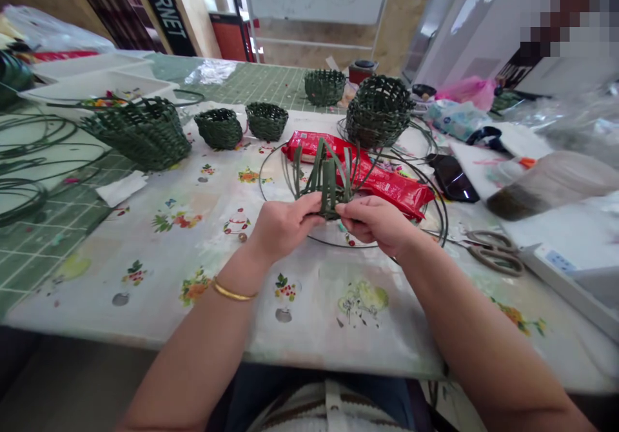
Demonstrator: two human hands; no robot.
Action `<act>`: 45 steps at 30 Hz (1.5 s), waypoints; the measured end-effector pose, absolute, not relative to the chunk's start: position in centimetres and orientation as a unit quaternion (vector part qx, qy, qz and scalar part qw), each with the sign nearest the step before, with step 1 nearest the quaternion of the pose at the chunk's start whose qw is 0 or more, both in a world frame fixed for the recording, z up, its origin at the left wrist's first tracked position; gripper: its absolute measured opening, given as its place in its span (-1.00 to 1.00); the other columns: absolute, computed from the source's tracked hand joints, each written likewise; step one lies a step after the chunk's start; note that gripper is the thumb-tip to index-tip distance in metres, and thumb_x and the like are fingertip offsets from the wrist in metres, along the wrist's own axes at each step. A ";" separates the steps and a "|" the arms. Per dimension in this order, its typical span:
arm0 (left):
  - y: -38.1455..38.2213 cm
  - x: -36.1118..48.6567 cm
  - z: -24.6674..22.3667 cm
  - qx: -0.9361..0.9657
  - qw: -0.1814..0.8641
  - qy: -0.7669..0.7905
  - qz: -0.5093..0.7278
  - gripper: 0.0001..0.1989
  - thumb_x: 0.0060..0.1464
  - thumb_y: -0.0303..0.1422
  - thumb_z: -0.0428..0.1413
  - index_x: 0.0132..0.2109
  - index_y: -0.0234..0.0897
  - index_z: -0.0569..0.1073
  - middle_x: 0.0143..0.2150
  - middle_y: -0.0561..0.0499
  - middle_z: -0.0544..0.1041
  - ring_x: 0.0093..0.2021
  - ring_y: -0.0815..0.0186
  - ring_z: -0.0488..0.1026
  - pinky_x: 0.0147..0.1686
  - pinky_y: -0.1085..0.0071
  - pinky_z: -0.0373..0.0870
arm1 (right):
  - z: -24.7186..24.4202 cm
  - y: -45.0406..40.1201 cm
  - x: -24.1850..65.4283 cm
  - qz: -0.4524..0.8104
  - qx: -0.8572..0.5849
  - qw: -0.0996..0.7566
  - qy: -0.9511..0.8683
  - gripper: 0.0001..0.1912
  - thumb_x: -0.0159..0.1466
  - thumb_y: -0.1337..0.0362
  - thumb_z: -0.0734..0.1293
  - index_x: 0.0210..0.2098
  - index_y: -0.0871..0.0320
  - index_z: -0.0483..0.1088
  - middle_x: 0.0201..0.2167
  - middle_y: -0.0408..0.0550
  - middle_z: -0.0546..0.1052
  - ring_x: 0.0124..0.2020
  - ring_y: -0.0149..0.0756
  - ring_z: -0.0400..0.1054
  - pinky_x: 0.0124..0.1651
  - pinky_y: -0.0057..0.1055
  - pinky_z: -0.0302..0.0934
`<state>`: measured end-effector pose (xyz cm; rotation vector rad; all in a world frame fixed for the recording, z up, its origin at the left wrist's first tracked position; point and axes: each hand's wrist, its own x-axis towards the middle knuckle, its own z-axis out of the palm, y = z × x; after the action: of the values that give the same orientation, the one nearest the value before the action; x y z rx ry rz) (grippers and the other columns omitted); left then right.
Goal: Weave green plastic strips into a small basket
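Green strips [329, 180] pinched low by left hand [285, 227] and right hand [374, 222] — weave [331, 212] could be loosened if either pinch is relaxed.

The head view looks forward and down over the hands [309, 222].

We read white "TERNET", its start cut off, on the dark strip [163, 8]; red packets' [387, 186] print is too small.

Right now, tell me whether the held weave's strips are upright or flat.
Upright: the strips rise above the left hand and right hand.
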<state>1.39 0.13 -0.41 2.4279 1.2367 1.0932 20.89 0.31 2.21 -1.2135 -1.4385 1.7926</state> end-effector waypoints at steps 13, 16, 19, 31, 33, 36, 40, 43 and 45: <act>-1.6 -0.2 1.4 0.744 0.331 0.405 0.416 -0.34 -0.08 -0.45 0.18 0.21 -0.20 0.26 -0.26 -0.02 0.61 -0.58 0.49 0.38 -0.59 0.58 0.36 | 3.2 -0.8 20.6 0.737 -0.401 0.258 -0.479 -0.60 0.16 0.12 0.28 -0.70 0.17 0.16 -0.80 -0.34 -0.02 -0.74 -0.60 -0.26 -0.68 -0.53 -0.41; -1.6 -0.3 1.4 0.743 0.333 0.405 0.416 -0.35 -0.07 -0.46 0.17 0.21 -0.20 0.26 -0.26 -0.04 0.61 -0.59 0.50 0.37 -0.60 0.58 0.35 | 3.2 -0.9 20.5 0.735 -0.405 0.256 -0.480 -0.60 0.16 0.11 0.28 -0.70 0.17 0.16 -0.80 -0.34 -0.03 -0.74 -0.59 -0.27 -0.67 -0.52 -0.41; -1.7 -0.3 1.5 0.747 0.332 0.404 0.411 -0.35 -0.06 -0.46 0.15 0.22 -0.22 0.25 -0.25 -0.06 0.61 -0.55 0.46 0.42 -0.58 0.56 0.37 | 3.2 -1.0 20.4 0.737 -0.402 0.255 -0.480 -0.59 0.17 0.12 0.28 -0.70 0.17 0.16 -0.80 -0.35 -0.04 -0.74 -0.60 -0.28 -0.67 -0.53 -0.41; -1.3 0.3 1.1 0.765 0.291 0.421 0.392 -0.49 -0.01 -0.37 0.17 0.12 -0.26 0.34 -0.23 -0.03 0.62 -0.34 0.33 0.55 -0.37 0.47 0.48 | 2.9 -1.1 20.2 0.695 -0.442 0.259 -0.505 -0.60 0.16 0.10 0.28 -0.69 0.20 0.26 -0.81 -0.34 -0.02 -0.75 -0.60 -0.24 -0.69 -0.54 -0.38; -1.2 0.8 0.9 0.775 0.249 0.441 0.379 -0.66 0.00 -0.40 0.15 -0.02 -0.22 0.43 -0.23 0.02 0.62 -0.27 0.30 0.56 -0.29 0.45 0.48 | 2.8 -1.1 19.9 0.681 -0.456 0.256 -0.513 -0.61 0.16 0.10 0.28 -0.68 0.21 0.27 -0.82 -0.35 -0.03 -0.76 -0.60 -0.24 -0.69 -0.54 -0.37; -1.3 1.2 0.9 0.759 0.213 0.478 0.386 -0.85 0.00 -0.43 0.15 -0.22 -0.20 0.47 -0.31 0.09 0.62 -0.29 0.31 0.56 -0.32 0.47 0.46 | 2.6 -1.0 19.5 0.688 -0.455 0.263 -0.500 -0.63 0.17 0.10 0.26 -0.66 0.21 0.31 -0.80 -0.35 -0.05 -0.74 -0.59 -0.26 -0.68 -0.53 -0.37; -1.0 1.2 0.8 0.717 0.233 0.516 0.406 -0.92 -0.04 -0.42 0.16 -0.32 -0.22 0.44 -0.39 0.10 0.60 -0.35 0.33 0.54 -0.38 0.47 0.44 | 2.4 -1.2 19.4 0.692 -0.466 0.275 -0.477 -0.69 0.17 0.13 0.24 -0.51 0.24 0.41 -0.72 -0.33 0.00 -0.71 -0.57 -0.23 -0.65 -0.52 -0.37; -0.5 1.1 0.5 0.714 0.290 0.492 0.406 -0.91 -0.06 -0.45 0.16 -0.32 -0.25 0.43 -0.39 0.07 0.58 -0.38 0.34 0.52 -0.37 0.45 0.44 | 2.2 -1.4 19.7 0.672 -0.483 0.268 -0.494 -0.73 0.14 0.15 0.25 -0.44 0.24 0.44 -0.65 -0.26 0.14 -0.67 -0.55 -0.10 -0.63 -0.52 -0.28; -0.2 1.0 0.4 0.719 0.319 0.475 0.394 -0.89 -0.07 -0.47 0.15 -0.31 -0.27 0.42 -0.39 0.07 0.56 -0.39 0.35 0.50 -0.37 0.45 0.43 | 2.0 -1.4 19.9 0.647 -0.487 0.254 -0.529 -0.77 0.13 0.17 0.26 -0.44 0.22 0.43 -0.63 -0.22 0.22 -0.64 -0.52 -0.01 -0.60 -0.51 -0.19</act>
<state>1.01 -0.23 0.38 1.8921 1.2486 1.0369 19.88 -1.42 1.97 -1.3235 -1.4363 1.7590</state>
